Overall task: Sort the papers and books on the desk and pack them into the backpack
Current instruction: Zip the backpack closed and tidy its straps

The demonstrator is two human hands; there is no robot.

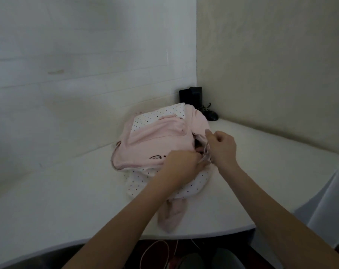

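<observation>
A pink backpack point(155, 140) with white dotted panels lies flat on the white desk point(67, 191), its strap point(172, 212) trailing toward the front edge. Its right side gapes open at a dark slit point(196, 142). My left hand point(181, 164) pinches the backpack's edge at the lower end of that opening. My right hand point(222, 148) grips the pink edge or zipper strip just to the right of it. The two hands nearly touch. No papers or books are visible on the desk; whatever is inside the backpack is hidden.
A black box-shaped object point(191, 98) stands in the far corner against the walls, with a dark computer mouse point(211, 115) and a cable beside it. A pale cloth point(328, 206) hangs at the right. Thin cords point(157, 249) lie below the desk's front edge.
</observation>
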